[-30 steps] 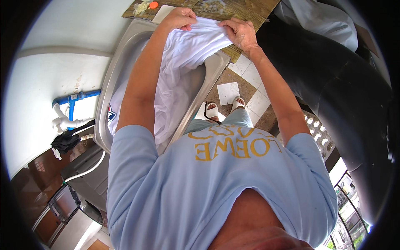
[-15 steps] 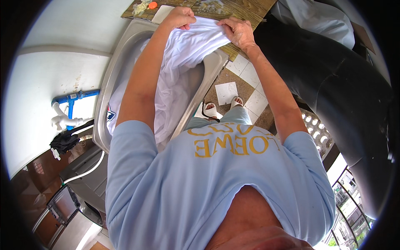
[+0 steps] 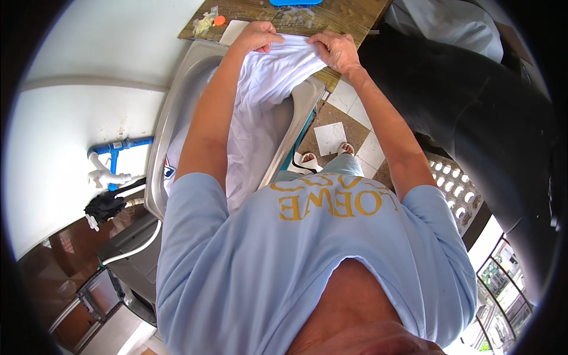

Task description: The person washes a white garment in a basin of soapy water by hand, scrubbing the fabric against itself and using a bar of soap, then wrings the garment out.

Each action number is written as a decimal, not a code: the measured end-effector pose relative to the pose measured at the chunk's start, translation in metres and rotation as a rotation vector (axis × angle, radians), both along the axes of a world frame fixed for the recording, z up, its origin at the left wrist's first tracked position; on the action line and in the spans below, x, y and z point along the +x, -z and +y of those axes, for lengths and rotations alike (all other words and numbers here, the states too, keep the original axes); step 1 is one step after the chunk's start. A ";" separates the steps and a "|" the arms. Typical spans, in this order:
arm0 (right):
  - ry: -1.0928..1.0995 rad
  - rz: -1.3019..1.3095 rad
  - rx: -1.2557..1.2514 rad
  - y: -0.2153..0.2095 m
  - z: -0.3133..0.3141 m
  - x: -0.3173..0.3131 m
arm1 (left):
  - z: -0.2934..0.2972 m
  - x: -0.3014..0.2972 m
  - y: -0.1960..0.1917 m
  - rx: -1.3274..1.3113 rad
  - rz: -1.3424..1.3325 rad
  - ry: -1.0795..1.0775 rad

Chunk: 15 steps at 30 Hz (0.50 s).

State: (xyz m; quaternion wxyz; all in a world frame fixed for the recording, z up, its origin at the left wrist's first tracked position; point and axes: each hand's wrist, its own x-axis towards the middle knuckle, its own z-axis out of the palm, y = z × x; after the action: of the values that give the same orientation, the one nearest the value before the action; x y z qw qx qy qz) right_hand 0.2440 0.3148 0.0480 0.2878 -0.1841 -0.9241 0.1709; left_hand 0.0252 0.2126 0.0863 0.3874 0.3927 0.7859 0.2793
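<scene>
A white wet cloth [image 3: 278, 62], perhaps a garment, is stretched between my two hands at the far end of a grey sink [image 3: 181, 83]. My left hand [image 3: 258, 37] is closed on one part of its far edge. My right hand [image 3: 336, 50] pinches the edge a short way to the right. From my hands the cloth hangs in folds down into the sink, where more white fabric [image 3: 254, 142] lies. A small dark-blue and red patch [image 3: 169, 171] shows on the fabric near my left arm. My left forearm hides part of the sink.
Beyond the sink is a wooden board surface [image 3: 331, 18] with suds, a blue object [image 3: 296, 2], an orange cap [image 3: 219, 21] and pale scraps [image 3: 204, 25]. Blue pipe with a white tap [image 3: 103, 173] is on the left. A large black padded item [image 3: 467, 106] stands right.
Both hands keep their hold on the white cloth, staying nearly in place. The view has shifted slightly, and a blue object now shows at the top edge.
</scene>
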 end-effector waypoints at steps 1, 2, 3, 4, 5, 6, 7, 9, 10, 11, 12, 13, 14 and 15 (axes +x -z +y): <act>0.001 0.002 -0.009 -0.001 -0.001 0.000 | 0.000 0.000 0.000 0.007 -0.004 -0.016; 0.001 0.003 -0.012 -0.002 -0.001 -0.001 | -0.001 0.000 0.000 0.015 -0.009 -0.031; 0.002 0.003 -0.016 -0.003 -0.001 -0.002 | -0.001 0.000 -0.001 0.023 -0.014 -0.045; 0.003 0.005 -0.019 -0.002 0.000 -0.002 | -0.001 0.000 -0.005 0.000 -0.015 -0.027; 0.001 0.003 -0.014 -0.002 0.001 -0.001 | -0.001 -0.002 -0.005 0.002 -0.020 -0.023; -0.002 0.000 -0.008 -0.001 0.000 -0.001 | -0.002 -0.003 -0.001 0.004 -0.024 -0.019; -0.003 -0.003 -0.003 -0.001 0.000 -0.001 | -0.002 -0.002 -0.002 0.006 -0.029 -0.014; 0.001 -0.011 -0.020 -0.001 0.002 0.000 | -0.001 0.000 -0.003 0.011 -0.046 -0.020; 0.000 -0.021 -0.031 0.000 0.001 0.001 | -0.002 0.003 -0.005 0.003 -0.026 -0.013; 0.004 -0.020 -0.029 0.000 0.002 0.001 | -0.003 0.005 -0.005 -0.005 -0.005 -0.006; 0.008 -0.019 -0.027 0.000 0.002 0.000 | -0.001 0.002 -0.003 -0.001 -0.026 -0.025; 0.006 -0.019 -0.023 0.000 0.002 -0.001 | -0.001 -0.001 -0.002 0.010 -0.026 -0.026; 0.000 -0.009 -0.022 0.000 0.001 -0.002 | -0.003 -0.004 0.000 0.020 -0.026 -0.028; -0.007 0.002 -0.020 0.000 0.000 -0.003 | -0.005 -0.007 0.001 0.030 -0.025 -0.031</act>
State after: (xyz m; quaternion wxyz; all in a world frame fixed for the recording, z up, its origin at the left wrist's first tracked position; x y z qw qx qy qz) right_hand 0.2406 0.3147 0.0478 0.2861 -0.1837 -0.9228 0.1814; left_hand 0.0181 0.2075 0.0852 0.3869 0.3829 0.7828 0.3017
